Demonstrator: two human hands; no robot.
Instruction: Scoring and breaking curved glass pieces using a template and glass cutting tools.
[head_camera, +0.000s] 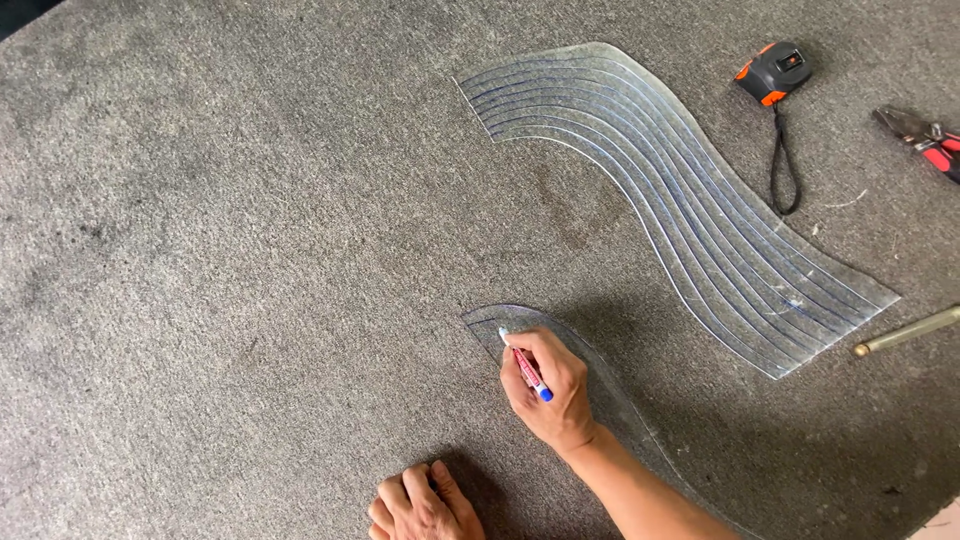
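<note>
My right hand (550, 388) grips a red marker pen (527, 368) with a blue end cap, its tip touching the near end of a narrow curved strip of clear glass (505, 320) lying on the grey felt surface (250, 250). Most of that strip runs under my right forearm. My left hand (420, 503) rests on the felt at the bottom edge, fingers curled, holding nothing. A larger wavy sheet of clear glass (680, 190), scored with several parallel blue-lined curves, lies farther away to the right.
An orange and black tape measure (772, 72) with a wrist strap lies at the upper right. Red-handled pliers (925, 138) sit at the right edge. A brass-coloured rod-shaped tool (905, 332) lies below the wavy sheet's right end.
</note>
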